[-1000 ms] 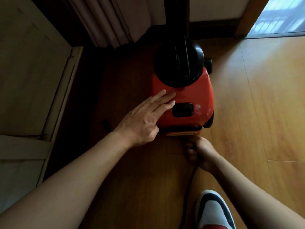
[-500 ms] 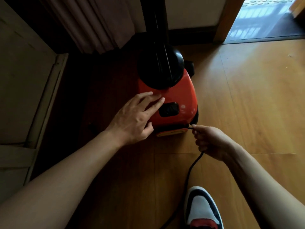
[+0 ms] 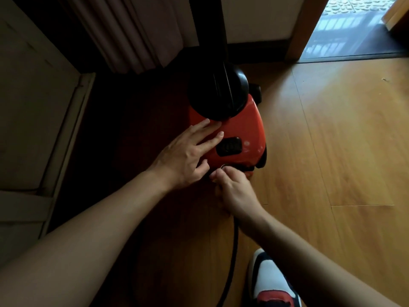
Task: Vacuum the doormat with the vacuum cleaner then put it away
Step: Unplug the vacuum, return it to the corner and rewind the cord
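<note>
A red vacuum cleaner [image 3: 245, 129] with a black dome and an upright black tube stands on the wooden floor near the wall. My left hand [image 3: 188, 156] lies flat on its red top with straight fingers, beside a black switch [image 3: 229, 146]. My right hand [image 3: 234, 191] is at the vacuum's near end, fingers curled and pinching the black power cord [image 3: 230, 262] where it meets the body. The cord runs back along the floor toward me. No doormat is in view.
A curtain [image 3: 124, 34] hangs behind the vacuum at the left. A pale cabinet or bed frame [image 3: 33, 107] fills the left side. An open doorway [image 3: 354, 29] is at the top right. My shoe [image 3: 270, 282] stands at the bottom.
My right hand has moved left from the vacuum's right corner to the middle of its near end, still on the cord. My left hand stays on the red top.
</note>
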The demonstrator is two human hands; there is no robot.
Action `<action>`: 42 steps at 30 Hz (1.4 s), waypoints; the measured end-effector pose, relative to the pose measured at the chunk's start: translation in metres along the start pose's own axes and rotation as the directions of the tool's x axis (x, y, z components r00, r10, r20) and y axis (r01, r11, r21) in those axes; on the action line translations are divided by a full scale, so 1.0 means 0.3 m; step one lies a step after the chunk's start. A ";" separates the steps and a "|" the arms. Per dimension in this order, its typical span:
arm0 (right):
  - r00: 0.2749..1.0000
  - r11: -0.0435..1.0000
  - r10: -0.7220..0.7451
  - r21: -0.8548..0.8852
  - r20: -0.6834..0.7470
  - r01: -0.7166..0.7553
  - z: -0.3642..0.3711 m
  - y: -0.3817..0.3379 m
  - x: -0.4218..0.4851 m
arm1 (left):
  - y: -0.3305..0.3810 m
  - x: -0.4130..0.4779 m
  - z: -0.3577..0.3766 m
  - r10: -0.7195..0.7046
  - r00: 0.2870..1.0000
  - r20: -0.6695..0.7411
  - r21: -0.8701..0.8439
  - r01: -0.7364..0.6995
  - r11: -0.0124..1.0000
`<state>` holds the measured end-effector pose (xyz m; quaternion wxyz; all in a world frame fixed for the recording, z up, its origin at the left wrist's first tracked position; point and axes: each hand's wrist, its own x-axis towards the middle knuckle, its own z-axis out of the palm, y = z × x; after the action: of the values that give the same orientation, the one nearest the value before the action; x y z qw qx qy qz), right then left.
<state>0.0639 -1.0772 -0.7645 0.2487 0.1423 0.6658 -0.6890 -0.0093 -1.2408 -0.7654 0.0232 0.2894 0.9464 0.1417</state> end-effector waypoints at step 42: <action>0.975 0.980 0.189 0.083 -0.118 -0.180 -0.325 0.118 0.126 | 0.028 0.045 -0.005 0.019 0.998 -0.052 0.224 -0.007 0.975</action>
<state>0.0381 -0.9861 -0.8215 0.2641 0.2552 0.6387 -0.6762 -0.0162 -1.2269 -0.7611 -0.0360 0.2923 0.9547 0.0420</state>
